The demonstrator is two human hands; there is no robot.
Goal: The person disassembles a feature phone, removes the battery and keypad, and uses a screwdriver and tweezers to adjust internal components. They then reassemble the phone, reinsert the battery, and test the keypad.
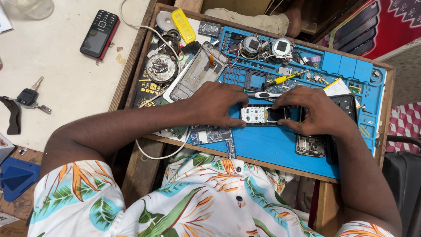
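A blue silicone repair mat [280, 147] fills a shallow wooden tray [141, 52] at a cluttered workbench, its moulded pockets along the far edge keeping loose screws and small parts from rolling away. In the middle of the mat lies an opened keypad phone [264, 115], keypad contacts and small screen facing up. The left hand [217, 104] presses down on its left end and the right hand [312, 109] on its right end, fingers of both curled together and clamped on the phone so it stays flat and steady. A yellow-handled screwdriver [283, 79] and a white-handled tool [266, 95] lie just beyond, within easy reach. A bare circuit board [210, 134] rests near the left hand, a clear phone frame [198, 70] farther left.
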